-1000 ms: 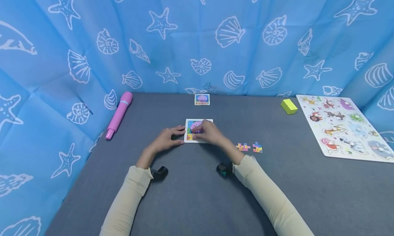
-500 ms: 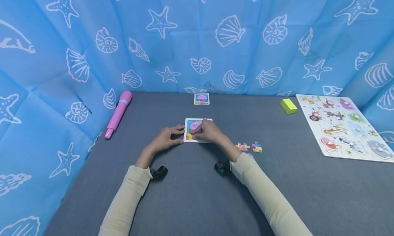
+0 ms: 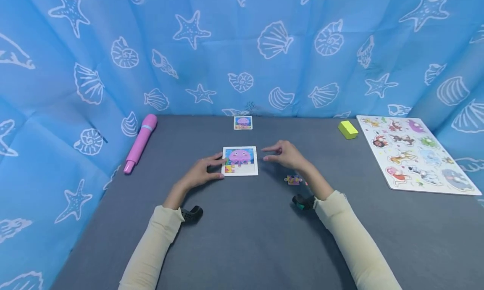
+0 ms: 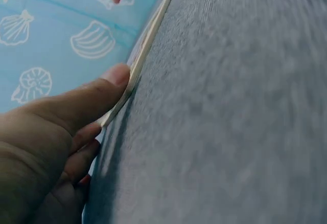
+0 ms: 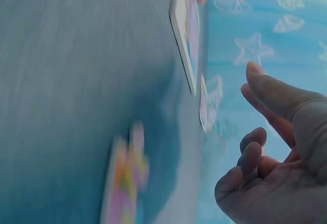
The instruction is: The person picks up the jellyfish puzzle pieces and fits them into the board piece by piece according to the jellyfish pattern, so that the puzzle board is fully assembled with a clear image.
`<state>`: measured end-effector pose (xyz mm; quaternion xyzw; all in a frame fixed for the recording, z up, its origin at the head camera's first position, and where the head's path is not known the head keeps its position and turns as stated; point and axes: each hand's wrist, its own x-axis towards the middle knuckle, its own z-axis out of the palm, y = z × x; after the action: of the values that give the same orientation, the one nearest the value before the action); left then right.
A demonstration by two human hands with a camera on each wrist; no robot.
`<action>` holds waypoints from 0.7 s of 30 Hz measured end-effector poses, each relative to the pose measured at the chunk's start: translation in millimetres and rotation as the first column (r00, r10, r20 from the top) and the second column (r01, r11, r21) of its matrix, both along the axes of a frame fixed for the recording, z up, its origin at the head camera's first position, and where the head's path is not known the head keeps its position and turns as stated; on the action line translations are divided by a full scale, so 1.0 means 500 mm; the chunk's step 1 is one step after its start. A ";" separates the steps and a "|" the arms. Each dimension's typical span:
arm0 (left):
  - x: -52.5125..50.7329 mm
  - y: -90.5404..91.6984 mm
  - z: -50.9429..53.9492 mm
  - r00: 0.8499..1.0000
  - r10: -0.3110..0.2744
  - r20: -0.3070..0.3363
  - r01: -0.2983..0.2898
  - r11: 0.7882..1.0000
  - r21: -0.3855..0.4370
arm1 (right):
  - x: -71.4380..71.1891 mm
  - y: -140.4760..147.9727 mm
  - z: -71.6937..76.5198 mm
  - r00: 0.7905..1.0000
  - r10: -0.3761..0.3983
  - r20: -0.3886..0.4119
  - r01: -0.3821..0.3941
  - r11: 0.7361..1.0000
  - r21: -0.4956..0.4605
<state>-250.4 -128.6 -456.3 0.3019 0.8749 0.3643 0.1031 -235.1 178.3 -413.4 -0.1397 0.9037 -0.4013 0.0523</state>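
Observation:
In the head view a white-bordered jigsaw tray (image 3: 245,170) lies flat. Its upper part shows a pink jellyfish picture (image 3: 240,156), with a yellow-orange piece (image 3: 229,168) at the lower left and white backing to the right. My left hand (image 3: 200,171) touches the tray's left edge with extended fingers and thumb. Right of the tray, my right hand (image 3: 288,156) is raised above the table, thumb and index finger apart, holding nothing. Below that hand lie loose jigsaw pieces (image 3: 293,180), one mostly hidden by the wrist. They look blurred in the right wrist view, where a piece (image 5: 125,185) lies on the table.
Behind the tray is a small jellyfish picture card (image 3: 243,122). A pink microphone-shaped toy (image 3: 140,143) lies at the left edge. At the far right are a yellow block (image 3: 348,130) and a white animal puzzle board (image 3: 419,185). A blue curtain (image 3: 219,67) borders the table.
My right hand has lifted off the tray and moved right, uncovering the jellyfish picture and white backing. My left hand stays at the tray's left edge. The head view has shifted slightly.

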 end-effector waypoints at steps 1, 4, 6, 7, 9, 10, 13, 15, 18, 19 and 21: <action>0.001 -0.001 0.000 1.000 -0.004 -0.002 0.004 1.000 -0.002 | 0.004 0.013 0.003 1.000 -0.013 0.004 0.013 1.000 -0.008; 0.003 -0.002 -0.002 1.000 -0.019 -0.007 0.019 1.000 -0.022 | 0.019 0.050 0.007 0.999 -0.041 0.029 0.041 0.999 -0.018; 0.003 -0.002 -0.004 0.999 -0.031 -0.009 0.031 0.999 -0.039 | 0.032 0.075 0.005 0.997 -0.051 0.056 0.052 0.999 -0.012; 0.003 -0.002 -0.005 0.999 -0.035 -0.008 0.035 0.999 -0.041 | 0.039 0.087 0.004 0.996 -0.051 0.068 0.051 0.999 -0.008; 0.003 -0.001 -0.005 0.999 -0.038 -0.008 0.038 0.999 -0.036 | 0.051 0.110 0.000 0.995 -0.046 0.085 0.045 0.999 0.010; 0.003 -0.001 -0.005 0.999 -0.038 -0.010 0.038 0.999 -0.033 | 0.057 0.121 -0.002 0.995 -0.039 0.092 0.037 0.999 0.018; 0.001 0.000 -0.004 0.999 -0.042 -0.015 0.041 0.999 -0.030 | 0.072 0.150 -0.008 0.994 -0.016 0.107 0.010 0.999 0.052; 0.000 0.001 -0.003 0.999 -0.046 -0.016 0.045 0.998 -0.036 | 0.080 0.166 -0.013 0.993 0.001 0.115 -0.010 0.997 0.077; -0.002 0.003 -0.004 0.998 -0.052 -0.024 0.051 0.997 -0.049 | 0.089 0.180 -0.023 0.992 0.025 0.124 -0.038 0.993 0.108; -0.002 0.003 -0.005 0.998 -0.053 -0.024 0.052 0.997 -0.048 | 0.091 0.182 -0.026 0.992 0.034 0.123 -0.048 0.993 0.111; -0.001 0.003 -0.005 0.998 -0.056 -0.024 0.055 0.997 -0.051 | 0.094 0.184 -0.031 0.991 0.044 0.124 -0.057 0.993 0.101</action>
<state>-251.1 -126.9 -458.9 0.3278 0.8764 0.3354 0.1096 -188.0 270.2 -428.9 -0.1349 0.9147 -0.3598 0.1248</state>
